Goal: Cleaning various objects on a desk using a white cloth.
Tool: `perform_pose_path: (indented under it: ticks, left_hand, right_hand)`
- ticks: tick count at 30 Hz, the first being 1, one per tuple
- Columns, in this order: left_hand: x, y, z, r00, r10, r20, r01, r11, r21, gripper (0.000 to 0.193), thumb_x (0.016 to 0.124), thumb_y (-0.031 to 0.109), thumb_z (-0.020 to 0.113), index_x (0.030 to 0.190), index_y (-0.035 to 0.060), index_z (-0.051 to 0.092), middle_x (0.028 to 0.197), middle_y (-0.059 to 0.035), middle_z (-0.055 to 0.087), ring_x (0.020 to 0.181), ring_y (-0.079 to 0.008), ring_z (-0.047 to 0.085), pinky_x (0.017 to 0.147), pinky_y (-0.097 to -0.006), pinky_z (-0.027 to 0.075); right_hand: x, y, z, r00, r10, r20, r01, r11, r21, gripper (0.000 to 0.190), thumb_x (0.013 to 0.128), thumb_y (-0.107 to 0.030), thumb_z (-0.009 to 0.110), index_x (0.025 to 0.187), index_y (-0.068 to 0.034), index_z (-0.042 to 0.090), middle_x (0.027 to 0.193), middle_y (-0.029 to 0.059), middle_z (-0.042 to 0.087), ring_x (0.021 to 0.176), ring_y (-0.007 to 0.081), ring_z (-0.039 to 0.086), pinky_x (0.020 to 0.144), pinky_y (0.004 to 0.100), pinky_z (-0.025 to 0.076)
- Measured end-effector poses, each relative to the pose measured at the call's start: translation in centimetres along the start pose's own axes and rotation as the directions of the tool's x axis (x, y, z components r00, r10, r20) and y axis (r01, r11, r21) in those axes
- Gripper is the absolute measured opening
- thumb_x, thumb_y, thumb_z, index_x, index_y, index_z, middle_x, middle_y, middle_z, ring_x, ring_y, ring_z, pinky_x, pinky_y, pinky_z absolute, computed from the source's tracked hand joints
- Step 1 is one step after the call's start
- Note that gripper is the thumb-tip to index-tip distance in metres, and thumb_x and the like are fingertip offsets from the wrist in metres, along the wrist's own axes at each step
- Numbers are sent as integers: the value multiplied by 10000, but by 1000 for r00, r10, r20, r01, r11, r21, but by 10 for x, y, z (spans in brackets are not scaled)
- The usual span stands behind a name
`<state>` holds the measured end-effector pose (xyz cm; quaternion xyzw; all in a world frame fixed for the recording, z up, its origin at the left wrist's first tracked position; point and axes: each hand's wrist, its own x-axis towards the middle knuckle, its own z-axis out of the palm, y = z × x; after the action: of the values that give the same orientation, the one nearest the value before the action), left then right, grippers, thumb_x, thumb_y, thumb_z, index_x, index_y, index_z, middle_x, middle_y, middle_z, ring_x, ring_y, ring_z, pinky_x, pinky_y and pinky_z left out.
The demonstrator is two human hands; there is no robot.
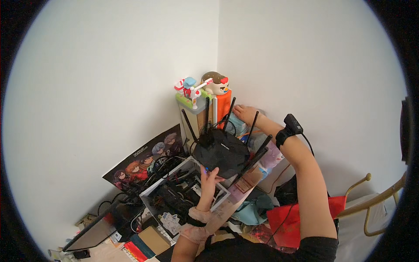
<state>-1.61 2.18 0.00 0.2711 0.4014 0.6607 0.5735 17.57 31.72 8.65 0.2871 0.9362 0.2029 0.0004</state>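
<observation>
A black wireless router (221, 152) with several upright antennas tilts above an open-sided white computer case (154, 203). My left hand (209, 177) pinches the router's near edge, thumb on top, beside a small blue light. My right hand (245, 113) reaches past the router to the wall corner, its fingers at the top of a light blue package (238, 123). Whether they grip the package is unclear. Black cables (229, 122) loop behind the router, and an orange cable (250, 133) runs beside the package. Circuit boards and wires show inside the case.
Toy figures (193, 90) and a round bird toy (214, 83) stand on upright boxes behind the router. An anime poster (147, 160) leans at the left wall. A monitor (95, 229) is at lower left. At right are a red bag (284, 226) and a metal rack (373, 196).
</observation>
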Motion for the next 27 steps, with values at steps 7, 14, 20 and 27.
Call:
perform_pose_path:
  ticks: [7, 14, 20, 27]
  left_hand:
    - [-1, 17, 0, 999, 20, 50, -21, 999, 31, 502, 895, 226, 602, 1312, 84, 362, 1063, -81, 565, 763, -155, 608, 644, -282, 529]
    - [9, 4, -8, 998, -61, -10, 62, 997, 56, 659, 890, 332, 602, 1377, 46, 262, 1066, -107, 564, 745, -186, 633, 660, -298, 533]
    - [1, 9, -16, 999, -46, -24, 47, 998, 37, 765, 887, 322, 612, 1429, 48, 148, 1026, -132, 572, 747, -210, 649, 659, -298, 526]
    - [-32, 20, -29, 1000, -4, 27, 5, 999, -41, 751, 908, 304, 583, 1434, 35, 119, 1006, -129, 589, 790, -190, 627, 699, -293, 511]
  right_hand:
    - [-1, -5, -45, 999, 11, 48, -12, 1000, 13, 358, 828, -134, 551, 1184, -163, 582, 1260, 111, 474, 1172, 296, 476, 903, 375, 501]
    - [-10, -4, -87, 990, 141, 11, -140, 977, 161, 419, 689, 44, 586, 1082, -89, 639, 1236, 130, 485, 1150, 308, 472, 948, 383, 458]
    - [-26, 2, -117, 942, 139, -305, -20, 932, 362, 285, 708, 27, 590, 979, -48, 638, 1012, 129, 577, 1007, 316, 541, 868, 407, 465]
    - [-45, 9, -184, 849, 330, -413, -144, 896, 421, 204, 757, -35, 578, 940, -72, 660, 915, 105, 627, 936, 285, 568, 842, 385, 464]
